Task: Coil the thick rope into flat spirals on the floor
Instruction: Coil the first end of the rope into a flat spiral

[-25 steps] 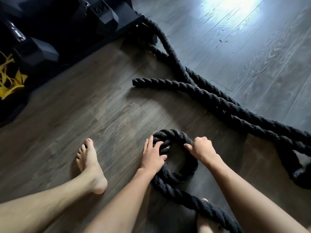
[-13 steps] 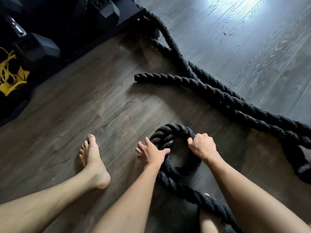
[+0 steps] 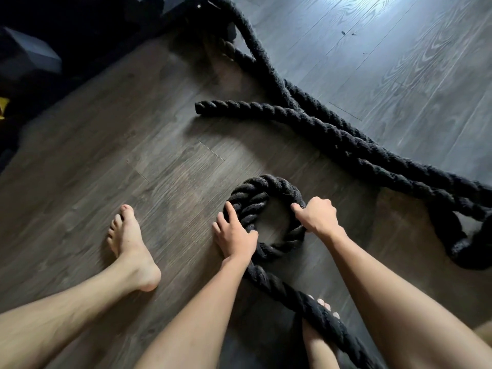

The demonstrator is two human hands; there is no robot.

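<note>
No readable brand, label or writing anywhere in view.

Thick black twisted rope (image 3: 269,193) is lying on the dark grey wood-grain plank floor (image 3: 165,166), its near part bent into one small loop between the two hands. Left hand (image 3: 235,235) is lying on the loop's left side, fingers spread wide over the doubled strands, thumb hooking in toward the loop's opening; palm side hidden, so can't tell how firmly it's pressing. Right hand (image 3: 316,217) is curling narrow around the loop's right side, knuckles up, rope running under the fist; fingertips hidden beneath.

From under the left wrist the rope is trailing back toward the body, crossing over the toes of a bare foot (image 3: 322,307) just below the right forearm, then getting cut off at the bottom edge. A second bare foot (image 3: 127,243) is resting flat on the floor left of the left hand, well clear of the rope.

Beyond the hands, a loose rope end (image 3: 202,106) is lying free, and several strands are running diagonally away to the right, where a bend is partly cut by the frame edge. Top left: a dark faceted block (image 3: 29,53) and black shapes in shadow, too dark to identify. A yellow scrap (image 3: 3,109) at the far left edge is mostly cut off.
</note>
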